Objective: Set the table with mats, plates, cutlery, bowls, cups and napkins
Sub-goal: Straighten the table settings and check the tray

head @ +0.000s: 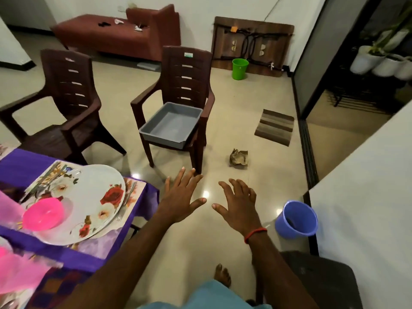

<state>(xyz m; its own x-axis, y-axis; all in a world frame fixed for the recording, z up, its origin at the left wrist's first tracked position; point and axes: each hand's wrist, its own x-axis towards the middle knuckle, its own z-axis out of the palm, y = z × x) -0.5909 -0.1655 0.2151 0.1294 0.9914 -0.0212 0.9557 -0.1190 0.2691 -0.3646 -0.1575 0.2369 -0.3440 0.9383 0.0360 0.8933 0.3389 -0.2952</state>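
Clutter rings the floor ahead: a brown chair (187,72) carrying a grey tray (165,139) on its seat, a second chair (66,97) to its left, a crumpled paper bag (239,159), a striped doormat (274,127), a green bucket (239,68) by the far wall and a blue bucket (295,219) near the right hand (239,208). Both hands hang over bare floor, fingers (178,179) spread and holding nothing. The floral plate (89,197) lies on its mat (48,175) on the purple-clothed bench (22,166), left of the left hand (180,197) and apart from its fingers. A pink bowl (42,216) sits on the plate, and a fork (129,195) lies at its right edge.
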